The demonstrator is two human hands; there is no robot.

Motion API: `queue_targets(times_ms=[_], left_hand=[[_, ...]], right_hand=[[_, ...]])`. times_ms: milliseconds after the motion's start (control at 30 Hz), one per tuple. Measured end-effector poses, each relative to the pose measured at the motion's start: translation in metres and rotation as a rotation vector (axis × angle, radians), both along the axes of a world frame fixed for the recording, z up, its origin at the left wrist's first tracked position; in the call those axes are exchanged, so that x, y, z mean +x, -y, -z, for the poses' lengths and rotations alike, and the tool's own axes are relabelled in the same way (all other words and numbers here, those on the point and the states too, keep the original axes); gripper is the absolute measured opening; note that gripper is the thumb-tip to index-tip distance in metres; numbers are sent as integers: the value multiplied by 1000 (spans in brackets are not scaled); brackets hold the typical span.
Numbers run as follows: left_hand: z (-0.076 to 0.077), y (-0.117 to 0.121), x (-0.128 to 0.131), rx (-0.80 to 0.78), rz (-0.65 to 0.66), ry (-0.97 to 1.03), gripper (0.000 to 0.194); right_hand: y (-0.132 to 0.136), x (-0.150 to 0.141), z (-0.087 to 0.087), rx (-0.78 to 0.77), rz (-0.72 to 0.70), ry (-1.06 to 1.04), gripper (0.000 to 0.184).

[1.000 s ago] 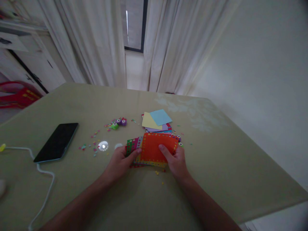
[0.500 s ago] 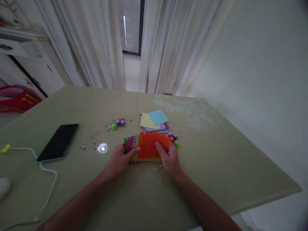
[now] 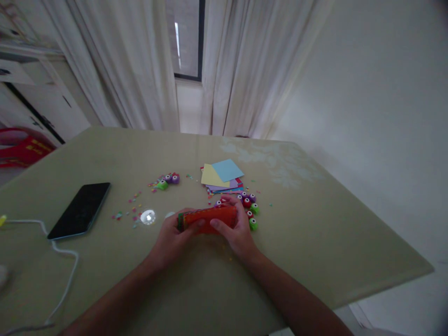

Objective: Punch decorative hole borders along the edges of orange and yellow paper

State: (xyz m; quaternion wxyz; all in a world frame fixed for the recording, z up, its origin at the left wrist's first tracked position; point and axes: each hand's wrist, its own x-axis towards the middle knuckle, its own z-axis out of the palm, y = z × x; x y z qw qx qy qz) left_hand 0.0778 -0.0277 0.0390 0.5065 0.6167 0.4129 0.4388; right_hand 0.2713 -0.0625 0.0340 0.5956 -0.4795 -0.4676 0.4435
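This looks like a room in a home: long pale curtains (image 3: 140,65) hang (almost closed) around a narrow window (image 3: 185,37) beyond the table's (image 3: 315,224) far edge, and a white cabinet (image 3: 45,98) with dark fittings stands past its far left corner, beside a plain wall (image 3: 378,116).

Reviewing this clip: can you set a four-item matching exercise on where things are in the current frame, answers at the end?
Things:
1. Tablet
2. Orange card
3. Light blue square
4. Red item with yellow marks

Places:
a. On top of the pile, overlapping a pale yellow square
b. Past the left edge of the table
c. Lying on the table, near a white cable
d. Between the left hand and right hand

Pairs: 1-c, 2-d, 3-a, 4-b
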Motion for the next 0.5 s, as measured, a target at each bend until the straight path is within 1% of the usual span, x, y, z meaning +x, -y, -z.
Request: queue_targets(times_ms=[100,200,300,333,400,467,500], left_hand=[[0,2,0,76,-8,-18,25],[0,5,0,129,14,-30,20],[1,8,2,198,2,-41,15],[2,9,2,204,-8,-38,15],[3,10,3,176,-25,-26,20],[5,11,4,129,-35,-15,24],[6,11,4,118,-41,-16,23]], right_hand=[[0,0,-1,20,-13,-6,76],[1,-1,-5,19,-39,-17,72],[3,-2,-10,51,-78,-26,68],[4,-2,-11,65,-96,-23,68],[5,-2,-14,66,-132,-12,70],[5,-2,-14,33,-157,-6,73],[4,-1,-14,13,-162,-9,73]])
